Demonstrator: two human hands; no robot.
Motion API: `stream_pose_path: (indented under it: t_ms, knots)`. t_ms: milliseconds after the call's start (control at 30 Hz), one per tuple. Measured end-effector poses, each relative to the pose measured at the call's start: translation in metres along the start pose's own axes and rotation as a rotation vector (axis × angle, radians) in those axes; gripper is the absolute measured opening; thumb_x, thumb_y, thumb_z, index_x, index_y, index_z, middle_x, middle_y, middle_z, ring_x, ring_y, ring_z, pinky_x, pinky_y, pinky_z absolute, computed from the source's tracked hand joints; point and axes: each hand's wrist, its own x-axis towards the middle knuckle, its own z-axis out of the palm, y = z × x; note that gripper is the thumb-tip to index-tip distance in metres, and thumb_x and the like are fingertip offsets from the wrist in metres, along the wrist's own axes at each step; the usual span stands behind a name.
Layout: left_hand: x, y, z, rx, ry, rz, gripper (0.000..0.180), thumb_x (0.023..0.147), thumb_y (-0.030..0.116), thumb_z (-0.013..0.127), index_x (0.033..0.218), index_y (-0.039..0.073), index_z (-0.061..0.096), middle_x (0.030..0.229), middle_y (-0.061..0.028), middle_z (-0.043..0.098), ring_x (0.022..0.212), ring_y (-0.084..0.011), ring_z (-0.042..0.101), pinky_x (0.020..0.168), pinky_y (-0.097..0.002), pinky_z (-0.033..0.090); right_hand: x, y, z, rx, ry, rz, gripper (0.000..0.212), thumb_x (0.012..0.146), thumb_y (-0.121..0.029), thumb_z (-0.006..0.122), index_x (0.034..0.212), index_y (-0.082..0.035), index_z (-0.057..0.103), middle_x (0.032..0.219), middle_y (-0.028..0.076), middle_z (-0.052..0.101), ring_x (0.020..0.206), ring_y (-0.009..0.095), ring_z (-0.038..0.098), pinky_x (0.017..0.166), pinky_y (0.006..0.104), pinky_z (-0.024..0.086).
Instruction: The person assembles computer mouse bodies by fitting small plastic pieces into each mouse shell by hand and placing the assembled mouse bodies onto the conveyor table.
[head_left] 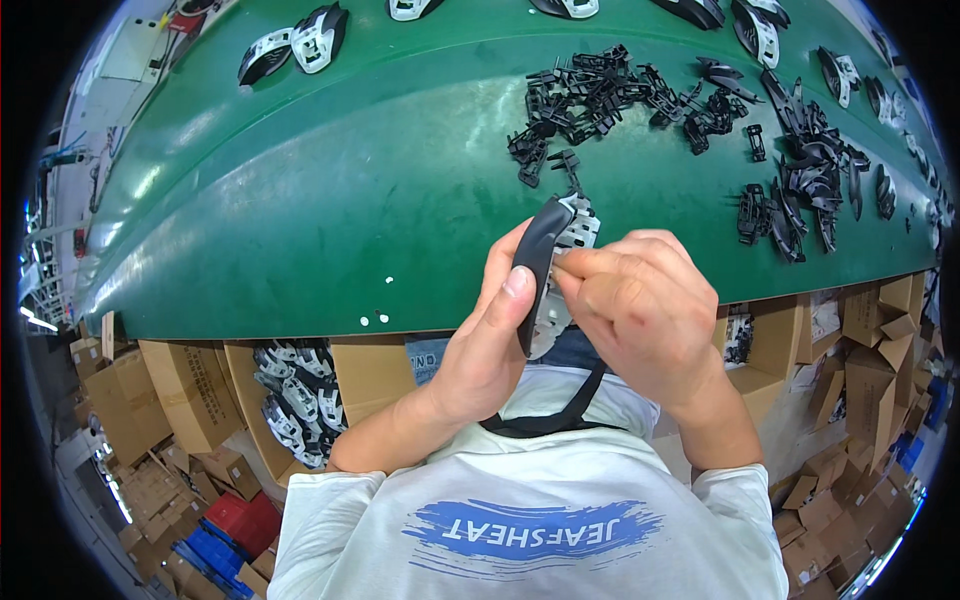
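Observation:
My left hand (487, 335) is wrapped round a curved plastic shell part (540, 247), black and smooth on one face and silver with slots on the other. I hold it upright near the front edge of the table, thumb on the black side. Against the silver side, the fingertips of my right hand (645, 300) are pinched together. Whatever sits between them is hidden. Just beyond the part's upper end lies a small black plastic clip (566, 165).
The green table (300, 200) carries a pile of black clips (590, 95), and black curved pieces (810, 170) lie at the right. Similar black-and-silver shells (318, 40) line the far side. A cardboard box (255, 400) of silver-and-black parts stands at my left, beneath the edge.

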Motion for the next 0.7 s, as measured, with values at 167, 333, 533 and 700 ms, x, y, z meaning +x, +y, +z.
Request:
stream_pose_path:
  t_ms: [167,333,533,700]
  knots:
    - [-0.004,-0.003,-0.012,-0.3,-0.114,-0.055,0.061,0.115,0.041,0.04,0.164,0.004,0.032,0.155,-0.0081,0.051,0.144,-0.0188,0.048,0.122,-0.0391,0.034,-0.003,0.002,0.001,0.072,0.025,0.0,0.016,0.075,-0.005,0.083,0.088,-0.007,0.073,0.101,0.006,0.078,0.087,0.022,0.072,0.077,0.0387,0.057]
    - [-0.001,-0.001,-0.013,-0.336,-0.058,-0.136,0.056,0.114,0.038,0.043,0.161,0.009,0.037,0.147,-0.0069,0.057,0.135,-0.0163,0.054,0.116,-0.038,0.04,0.002,0.002,-0.003,0.009,-0.034,-0.071,0.014,0.076,-0.01,0.08,0.085,-0.008,0.07,0.101,0.004,0.077,0.087,0.021,0.071,0.078,0.0394,0.058]
    - [-0.001,-0.008,-0.008,-0.219,-0.045,-0.113,0.057,0.113,0.04,0.043,0.161,0.011,0.034,0.151,-0.0054,0.051,0.137,-0.0154,0.05,0.113,-0.0356,0.041,0.008,0.008,-0.002,0.026,-0.109,-0.056,0.016,0.076,-0.012,0.078,0.085,-0.009,0.066,0.097,0.004,0.074,0.086,0.021,0.07,0.08,0.0384,0.057]
    - [-0.004,-0.01,-0.004,-0.301,-0.025,-0.093,0.06,0.112,0.04,0.044,0.162,0.009,0.033,0.151,-0.0058,0.051,0.138,-0.0161,0.05,0.113,-0.0354,0.042,-0.005,0.006,0.006,0.089,0.005,0.03,0.015,0.074,-0.011,0.079,0.086,-0.008,0.069,0.101,0.004,0.078,0.087,0.021,0.071,0.081,0.0365,0.056]
